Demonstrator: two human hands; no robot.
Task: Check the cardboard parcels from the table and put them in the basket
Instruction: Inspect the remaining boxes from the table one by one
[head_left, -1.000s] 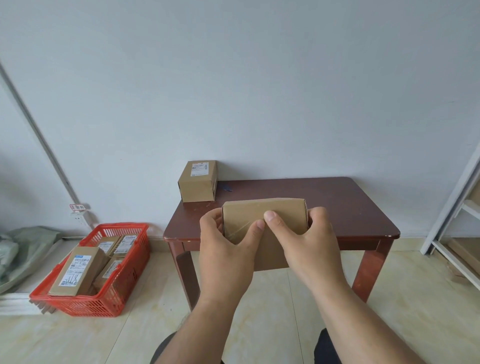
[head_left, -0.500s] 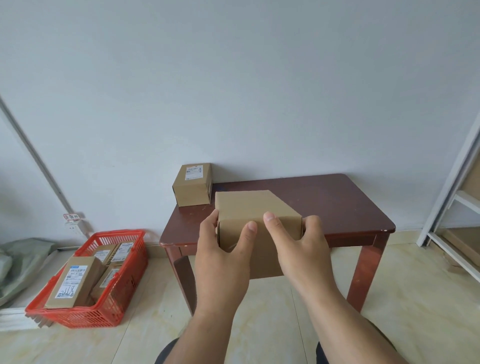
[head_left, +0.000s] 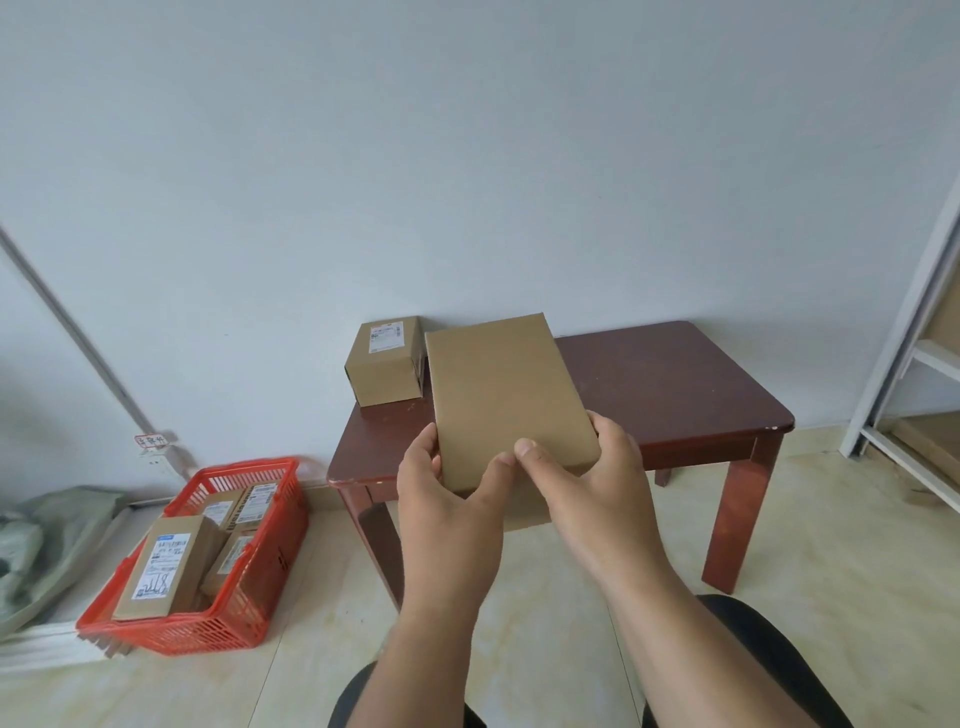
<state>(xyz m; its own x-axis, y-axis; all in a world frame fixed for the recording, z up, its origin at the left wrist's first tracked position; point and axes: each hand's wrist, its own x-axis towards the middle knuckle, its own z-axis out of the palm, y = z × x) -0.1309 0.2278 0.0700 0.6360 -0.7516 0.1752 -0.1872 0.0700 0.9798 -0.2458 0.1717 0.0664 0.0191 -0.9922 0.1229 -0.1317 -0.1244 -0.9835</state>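
I hold a plain brown cardboard parcel (head_left: 506, 395) up in front of the dark red table (head_left: 670, 389), its broad unlabelled face towards me. My left hand (head_left: 447, 499) grips its lower left edge and my right hand (head_left: 587, 483) grips its lower right corner, thumb on the front. A second parcel (head_left: 384, 366) with a white label stands on the table's back left corner. The red basket (head_left: 249, 597) sits on the floor at the left and holds several labelled parcels.
A white wall runs right behind the table. A white shelf frame (head_left: 904, 364) stands at the far right. A grey-green bag (head_left: 47, 540) lies on the floor left of the basket. Pale tiles cover the floor between basket and table.
The parcel has been turned in my hands, from showing a narrow side to showing its broad face, and now stands taller. The view has shifted slightly right.
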